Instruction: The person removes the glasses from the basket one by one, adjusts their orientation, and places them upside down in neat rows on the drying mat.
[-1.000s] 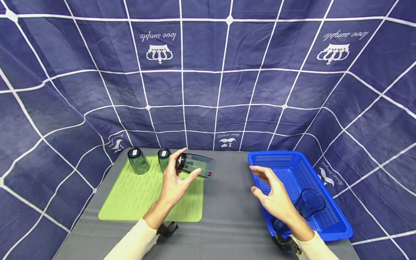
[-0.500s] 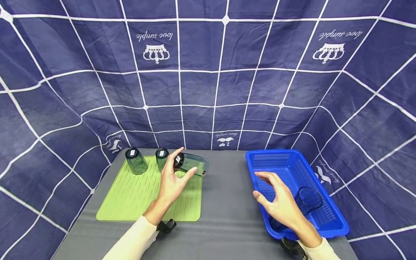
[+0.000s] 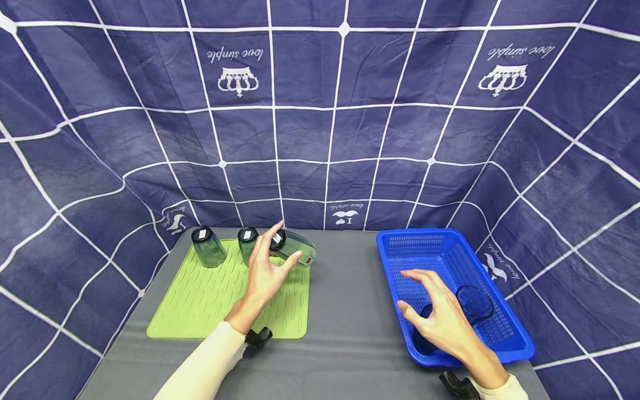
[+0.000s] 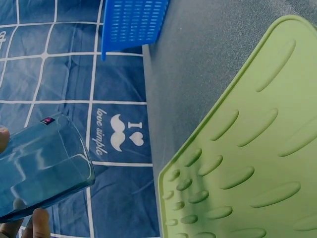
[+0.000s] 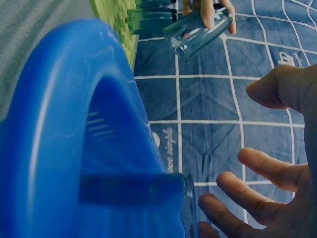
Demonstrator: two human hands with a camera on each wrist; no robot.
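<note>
My left hand grips a tinted drinking glass near its base, thumb on one side and fingers on the other. The glass is tilted, base up to the left and mouth down to the right, by the far right corner of the green mat. In the left wrist view the glass appears off the mat. Two glasses stand upside down on the mat: one at far left, one partly behind my left fingers. My right hand, fingers apart and holding nothing, hovers over the blue basket.
A glass sits mouth up inside the basket, beside my right hand. Another glass in the basket is mostly hidden by that hand. Grey tabletop lies between mat and basket. A blue gridded cloth hangs behind.
The held glass has moved slightly left and tilted with its base higher, nearer the mat. My right hand has drifted right and toward me over the basket.
</note>
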